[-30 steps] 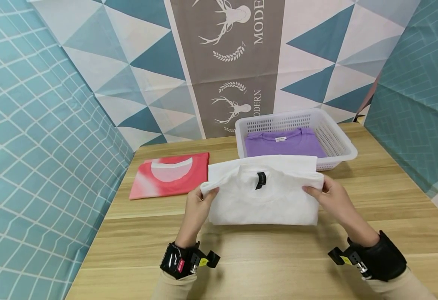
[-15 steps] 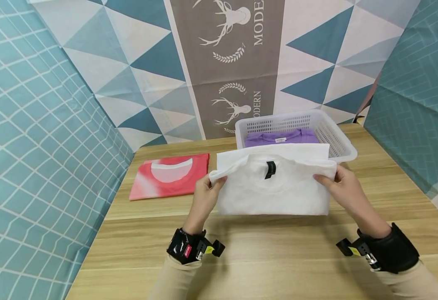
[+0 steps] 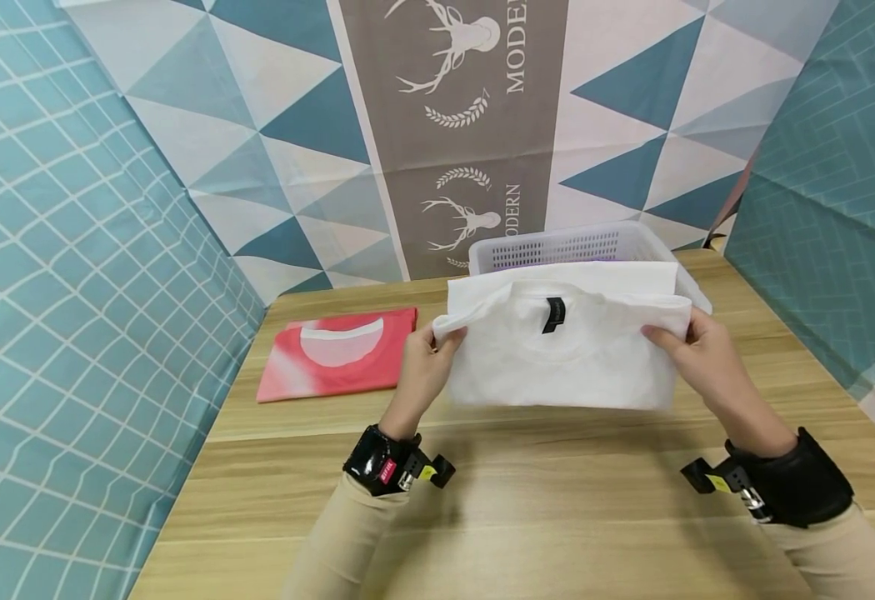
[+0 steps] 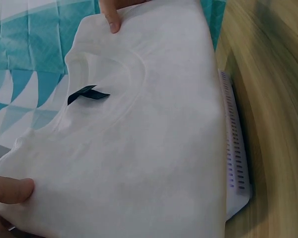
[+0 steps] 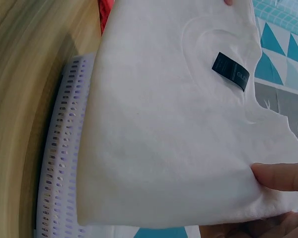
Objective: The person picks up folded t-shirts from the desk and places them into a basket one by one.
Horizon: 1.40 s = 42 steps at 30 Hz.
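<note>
left hand (image 3: 426, 367) pinches the folded white shirt (image 3: 557, 371) at nine o'clock, right hand (image 3: 710, 357) at three; basket (image 3: 508, 250) behind at twelve, partly hidden.

Plain white shirt (image 3: 565, 367), black label (image 3: 554, 315)

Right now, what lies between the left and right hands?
The white shirt spans the whole stretch from left hand to right hand, its black tag roughly midway; the head view shows this.

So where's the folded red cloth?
In the head view, the cloth lies on the wooden table, left of the left hand gripping the folded white shirt.
</note>
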Available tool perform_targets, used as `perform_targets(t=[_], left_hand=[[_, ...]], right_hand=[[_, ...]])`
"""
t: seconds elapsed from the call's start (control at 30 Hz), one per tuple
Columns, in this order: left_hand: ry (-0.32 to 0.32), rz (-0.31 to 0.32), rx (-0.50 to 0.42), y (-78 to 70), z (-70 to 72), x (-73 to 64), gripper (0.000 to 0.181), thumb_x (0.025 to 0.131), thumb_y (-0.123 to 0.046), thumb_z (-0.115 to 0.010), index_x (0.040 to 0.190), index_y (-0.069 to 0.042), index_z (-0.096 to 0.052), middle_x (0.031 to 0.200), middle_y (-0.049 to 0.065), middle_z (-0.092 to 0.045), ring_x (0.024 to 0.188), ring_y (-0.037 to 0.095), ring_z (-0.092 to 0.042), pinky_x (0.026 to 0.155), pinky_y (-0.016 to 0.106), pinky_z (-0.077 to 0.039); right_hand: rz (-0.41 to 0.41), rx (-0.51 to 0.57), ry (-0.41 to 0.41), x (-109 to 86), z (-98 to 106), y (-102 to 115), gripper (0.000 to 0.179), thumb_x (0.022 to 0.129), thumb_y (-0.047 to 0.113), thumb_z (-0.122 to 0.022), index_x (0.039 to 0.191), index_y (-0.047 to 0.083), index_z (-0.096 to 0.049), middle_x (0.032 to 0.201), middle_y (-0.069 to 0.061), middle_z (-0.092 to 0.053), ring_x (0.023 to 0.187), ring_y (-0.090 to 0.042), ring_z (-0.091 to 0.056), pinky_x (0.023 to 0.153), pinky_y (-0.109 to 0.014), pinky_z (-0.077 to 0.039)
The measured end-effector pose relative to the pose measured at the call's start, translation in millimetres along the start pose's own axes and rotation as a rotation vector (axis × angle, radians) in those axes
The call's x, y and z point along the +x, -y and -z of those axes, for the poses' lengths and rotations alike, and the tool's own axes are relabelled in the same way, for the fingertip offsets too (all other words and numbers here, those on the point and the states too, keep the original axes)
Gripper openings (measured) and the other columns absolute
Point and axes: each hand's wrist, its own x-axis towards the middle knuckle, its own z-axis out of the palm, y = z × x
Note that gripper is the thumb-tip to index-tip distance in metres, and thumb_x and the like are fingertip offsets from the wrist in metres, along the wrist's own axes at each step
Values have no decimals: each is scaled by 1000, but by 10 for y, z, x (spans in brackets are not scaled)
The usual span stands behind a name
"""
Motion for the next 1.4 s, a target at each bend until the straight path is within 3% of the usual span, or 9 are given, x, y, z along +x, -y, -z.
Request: perform_targets(t=[0.1,0.27,0.37,0.6,0.7,0.83,0.97,1.07,1.4], left_hand=[[2,-22,7,-28,-25,31,20,89,-10,-66,100,7,-69,96,24,-71,74,12,-54,63,19,-44],[16,-59,21,-60,-80,98,21,90,-10,-65,103,7,-68,99,24,-72,77,16,-58,63,20,-46],[33,-76,4,-82,-112,145,22,91,-10,-63,105,6,-67,102,24,-71,83,23,-64,67,25,-51],[28,-116,-17,-155,-210,273,21,90,-10,-65,103,7,-68,99,24,-71,82,21,-61,65,21,-47],[27,-102,-14,-200,-265,332,21,90,-11,-65,103,6,-68,99,23,-71,78,17,-56,63,18,-43],[13,-120,3,-241,-347,424,22,90,-11,-66,103,6,-69,99,23,-72,76,16,-55,63,16,-42],[-2,-132,6,-266,-410,511,21,89,-10,-66,102,7,-69,96,23,-71,76,15,-53,62,15,-40],[-7,-141,-13,-289,-449,575,20,89,-9,-66,101,8,-69,92,23,-69,74,16,-50,61,15,-38],[7,-101,-7,-346,-544,724,23,90,-9,-65,106,6,-69,103,23,-72,83,20,-60,68,18,-46]], right_hand=[[-2,-7,-16,33,31,13,45,97,20,-56,131,-8,-49,114,-22,-57,74,17,-50,60,-14,-49],[-24,-7,-31,95,88,23,47,96,23,-56,132,-6,-48,103,-3,-58,73,16,-51,59,-14,-49],[-44,4,-37,146,121,30,49,96,24,-55,135,-5,-46,106,-5,-58,73,17,-50,59,-14,-49],[-42,-18,-98,308,217,37,49,96,25,-56,134,-4,-49,94,22,-49,74,18,-47,59,-8,-45],[-59,-44,-112,386,247,43,50,96,26,-55,137,-2,-47,111,1,-58,78,16,-44,62,-8,-43],[-104,-81,-117,476,278,62,54,98,32,-51,141,1,-44,135,-23,-51,85,10,-44,74,-19,-45],[-122,-69,-126,560,296,81,55,98,31,-50,143,1,-42,139,-27,-48,101,-15,-53,87,-45,-49],[-122,-50,-136,625,306,99,55,99,30,-49,144,0,-40,140,-29,-46,116,-35,-49,97,-58,-45],[-191,-52,-138,830,317,129,56,99,31,-47,146,2,-38,145,-29,-43,127,-43,-45,104,-63,-40]])
